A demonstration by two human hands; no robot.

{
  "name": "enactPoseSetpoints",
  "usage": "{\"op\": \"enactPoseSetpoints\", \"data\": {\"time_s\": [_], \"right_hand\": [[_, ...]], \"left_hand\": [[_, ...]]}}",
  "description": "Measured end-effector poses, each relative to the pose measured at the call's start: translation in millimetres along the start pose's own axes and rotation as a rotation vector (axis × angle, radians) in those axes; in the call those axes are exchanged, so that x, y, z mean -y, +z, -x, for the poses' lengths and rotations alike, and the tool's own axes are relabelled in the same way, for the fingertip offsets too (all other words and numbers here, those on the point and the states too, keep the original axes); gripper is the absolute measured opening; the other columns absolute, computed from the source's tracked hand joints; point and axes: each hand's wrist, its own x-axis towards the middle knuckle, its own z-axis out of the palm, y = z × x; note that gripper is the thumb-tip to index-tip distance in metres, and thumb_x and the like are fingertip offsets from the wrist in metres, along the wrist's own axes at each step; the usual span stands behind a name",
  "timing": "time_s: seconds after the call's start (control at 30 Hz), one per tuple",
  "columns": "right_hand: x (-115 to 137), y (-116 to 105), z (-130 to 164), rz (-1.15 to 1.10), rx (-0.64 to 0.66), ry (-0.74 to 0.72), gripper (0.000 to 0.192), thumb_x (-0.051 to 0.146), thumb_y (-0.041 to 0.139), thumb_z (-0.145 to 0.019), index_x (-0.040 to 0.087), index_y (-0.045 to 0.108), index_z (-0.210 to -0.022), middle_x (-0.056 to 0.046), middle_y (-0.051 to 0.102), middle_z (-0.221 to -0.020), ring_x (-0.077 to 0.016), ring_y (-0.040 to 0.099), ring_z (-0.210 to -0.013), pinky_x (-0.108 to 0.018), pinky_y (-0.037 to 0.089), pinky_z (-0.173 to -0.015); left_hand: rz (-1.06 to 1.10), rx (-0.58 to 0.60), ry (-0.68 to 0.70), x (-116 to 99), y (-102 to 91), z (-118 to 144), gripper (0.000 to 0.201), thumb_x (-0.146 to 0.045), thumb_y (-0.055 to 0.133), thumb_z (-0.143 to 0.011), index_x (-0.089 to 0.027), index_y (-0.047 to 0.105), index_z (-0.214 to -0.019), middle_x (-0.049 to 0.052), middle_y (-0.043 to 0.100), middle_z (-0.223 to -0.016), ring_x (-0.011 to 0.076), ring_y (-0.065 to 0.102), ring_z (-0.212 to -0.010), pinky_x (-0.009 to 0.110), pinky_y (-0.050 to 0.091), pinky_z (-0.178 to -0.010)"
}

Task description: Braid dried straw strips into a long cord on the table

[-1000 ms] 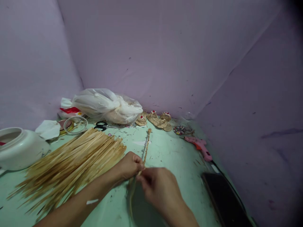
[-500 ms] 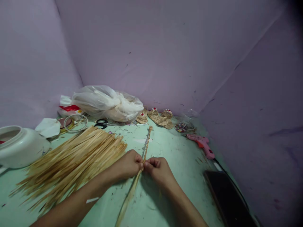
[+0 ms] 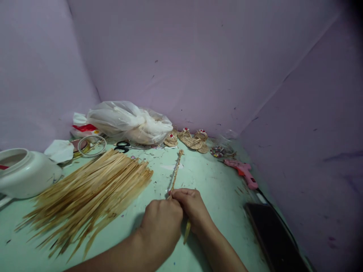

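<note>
A thin braid of dried straw strips [image 3: 176, 170] lies on the pale green table, its knotted tip pointing away from me. Its near end runs into my two hands. My right hand [image 3: 190, 204] pinches the braid between thumb and fingers. Close against it, my left hand [image 3: 164, 223] is closed with knuckles up, over the loose strips at the braid's near end; its fingertips are hidden. A short strip end [image 3: 187, 231] pokes out below, between the hands. Left of them lies a wide bundle of dried straw strips [image 3: 96, 192].
Along the back are a tied plastic bag [image 3: 130, 122], black-handled scissors [image 3: 122, 146], small woven slippers [image 3: 190, 140] and beads [image 3: 217, 152]. A pink glue gun [image 3: 242, 172] and a dark flat object [image 3: 273, 234] lie right. A white pot [image 3: 34, 175] stands left.
My left hand has come nearer and turned knuckles up, covering the loose strips that trailed toward me. A strip end now shows to the right. My right hand keeps its pinch.
</note>
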Motion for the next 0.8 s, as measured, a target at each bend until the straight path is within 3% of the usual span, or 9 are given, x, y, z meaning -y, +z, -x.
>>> {"op": "enactPoseSetpoints", "data": {"time_s": [0.1,0.2,0.27,0.37,0.4,0.47,0.57,0.67,0.8], "right_hand": [[-0.8,-0.7,-1.9,-0.017,0.006,0.011,0.011,0.018,0.056,-0.050,0.009,0.061,-0.055,0.003,0.047,-0.040,-0.0054,0.036,-0.038,-0.019,0.024,-0.041],[-4.6,-4.4,-7.4,0.026,0.040,-0.002,0.011,0.020,0.058,-0.050,0.010,0.059,-0.056,0.003,0.048,-0.041,-0.0052,0.036,-0.037,-0.019,0.022,-0.040],[-6.3,-7.1,-9.8,0.027,0.081,-0.013,0.011,0.022,0.059,-0.052,0.011,0.057,-0.054,0.003,0.048,-0.040,-0.0053,0.036,-0.037,-0.020,0.022,-0.040],[-5.0,-9.1,-9.2,0.034,0.138,-0.023,0.015,0.025,0.060,-0.054,0.013,0.053,-0.051,0.004,0.044,-0.038,-0.0042,0.031,-0.035,-0.020,0.019,-0.039],[-3.8,-9.1,-8.3,0.045,0.149,-0.023,0.017,0.027,0.061,-0.054,0.013,0.052,-0.050,0.004,0.043,-0.037,-0.0039,0.030,-0.034,-0.020,0.018,-0.039],[-1.1,-9.1,-6.8,0.061,0.173,-0.018,0.020,0.030,0.062,-0.055,0.014,0.050,-0.050,0.004,0.043,-0.036,-0.0042,0.030,-0.033,-0.020,0.018,-0.038],[0.4,-10.9,-8.0,0.096,0.262,-0.046,0.021,0.031,0.061,-0.058,0.013,0.052,-0.052,0.001,0.050,-0.041,-0.0065,0.039,-0.038,-0.020,0.024,-0.041],[-2.1,-15.2,-10.9,0.299,0.268,-0.175,0.016,0.026,0.057,-0.061,0.011,0.056,-0.057,-0.002,0.055,-0.049,-0.0081,0.044,-0.045,-0.020,0.028,-0.045],[-2.1,-15.7,-3.8,0.837,0.022,-0.438,0.013,0.017,0.049,-0.066,0.012,0.061,-0.062,-0.004,0.060,-0.056,-0.0106,0.047,-0.050,-0.021,0.027,-0.047]], "left_hand": [[-0.094,0.004,0.098,-4.4,10.2,4.5,0.036,-0.002,0.037,-0.067,-0.010,0.060,-0.093,0.014,0.063,-0.078,0.0219,0.059,-0.073,0.029,0.042,-0.062],[0.001,0.029,0.114,0.8,-1.8,7.2,0.023,-0.017,0.043,-0.071,-0.013,0.063,-0.081,0.012,0.063,-0.073,0.0241,0.059,-0.071,0.031,0.042,-0.061],[0.106,-0.026,0.006,9.3,-16.4,4.0,0.027,-0.028,0.040,-0.075,-0.015,0.063,-0.075,0.012,0.063,-0.070,0.0240,0.059,-0.069,0.032,0.042,-0.061],[0.334,-0.222,-0.204,24.1,-29.1,-10.5,0.028,-0.029,0.038,-0.077,-0.015,0.061,-0.083,0.010,0.062,-0.073,0.0195,0.059,-0.069,0.028,0.041,-0.060],[0.476,-0.192,-0.238,28.0,-28.7,-16.4,0.028,-0.029,0.040,-0.075,-0.015,0.058,-0.090,0.008,0.062,-0.072,0.0159,0.058,-0.061,0.025,0.040,-0.054],[0.804,0.048,-0.282,32.8,-22.4,-26.7,0.028,-0.029,0.041,-0.073,-0.014,0.055,-0.093,0.004,0.061,-0.067,0.0101,0.049,-0.041,0.021,0.033,-0.040],[1.113,0.314,-0.260,35.4,-8.6,-35.7,0.018,-0.027,0.041,-0.070,-0.013,0.052,-0.070,-0.001,0.052,-0.051,0.0065,0.037,-0.030,0.019,0.024,-0.032],[1.029,0.316,-0.248,37.9,1.0,-40.3,0.017,-0.024,0.041,-0.066,-0.015,0.045,-0.052,-0.004,0.038,-0.037,0.0067,0.033,-0.028,0.019,0.022,-0.032],[0.564,0.061,-0.166,38.0,4.8,-41.9,0.014,-0.020,0.044,-0.059,-0.014,0.046,-0.046,-0.002,0.039,-0.039,0.0086,0.039,-0.039,0.020,0.021,-0.039]]}}
